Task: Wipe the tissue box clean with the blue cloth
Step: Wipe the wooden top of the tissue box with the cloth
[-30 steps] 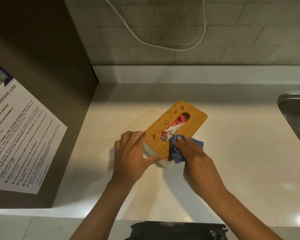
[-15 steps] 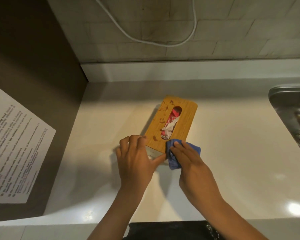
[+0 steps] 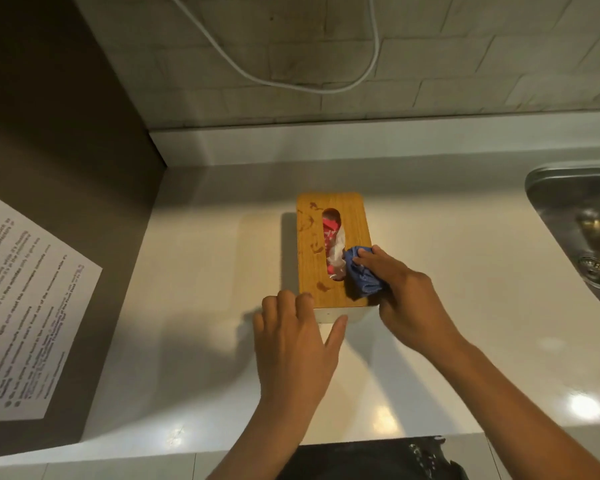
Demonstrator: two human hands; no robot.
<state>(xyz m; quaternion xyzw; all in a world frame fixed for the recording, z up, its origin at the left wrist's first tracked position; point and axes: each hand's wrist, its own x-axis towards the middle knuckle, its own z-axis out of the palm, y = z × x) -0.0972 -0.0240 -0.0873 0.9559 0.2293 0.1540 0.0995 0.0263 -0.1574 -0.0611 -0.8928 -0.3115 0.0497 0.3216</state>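
Head view, looking down on a pale counter [image 3: 465,271]. I see the box [image 3: 312,265] standing near the counter's middle, its wooden lid facing up and its long axis running away from me. Dark smears mark the lid's left half, beside the oval slot [image 3: 333,247], in which pink and white tissue shows.

My left hand [image 3: 295,344] braces the box's near left corner: fingers straight and slightly spread against the lid's edge, thumb laid along the white near wall. My right hand [image 3: 406,299] holds the cloth [image 3: 361,275], bunched under curled fingers and pressed onto the lid's near right part, just beside the slot. The cloth touches the tissue's edge; whether it overlaps the slot I cannot tell.

A steel sink [image 3: 568,216] lies at far right, well apart from the box. A printed sheet [image 3: 25,306] hangs on the dark panel at left. A white cable [image 3: 291,84] loops across the tiled wall behind.
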